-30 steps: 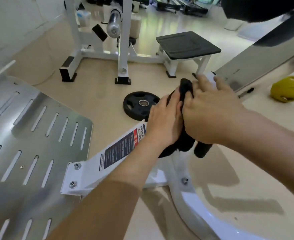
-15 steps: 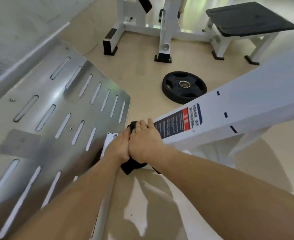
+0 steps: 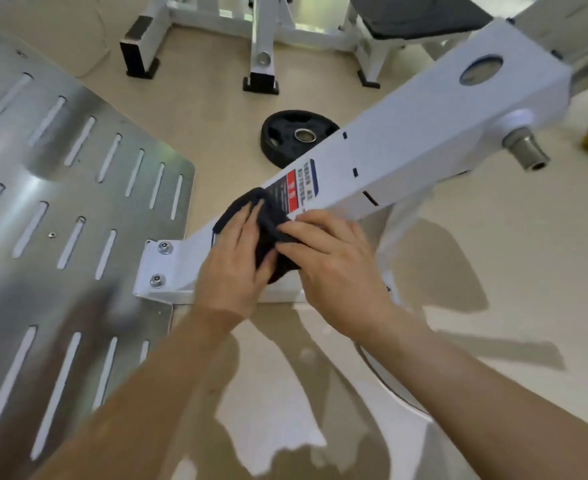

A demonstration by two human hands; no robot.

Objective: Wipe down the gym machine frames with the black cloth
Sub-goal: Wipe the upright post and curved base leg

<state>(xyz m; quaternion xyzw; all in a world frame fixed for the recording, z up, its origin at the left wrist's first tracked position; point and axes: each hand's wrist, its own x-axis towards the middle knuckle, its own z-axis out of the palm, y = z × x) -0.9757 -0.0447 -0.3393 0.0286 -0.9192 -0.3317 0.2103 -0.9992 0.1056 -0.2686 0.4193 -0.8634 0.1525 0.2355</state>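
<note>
Beige gym floor (image 3: 216, 109), head view, with a weight plate (image 3: 285, 133) lying on it. Item: white frame beam (image 3: 424, 133), slanting up to the right from the slotted steel footplate (image 3: 60, 202). Black cloth (image 3: 268, 223): draped over the beam's lower stretch, touching the warning label (image 3: 296, 188). My left hand (image 3: 233, 268) and right hand (image 3: 334, 265) both press on the cloth, fingers fairly straight, neither clenched. Status, by my estimate: this beam is mid-wipe; its upper length and the far white racks (image 3: 261, 36) are left.
</note>
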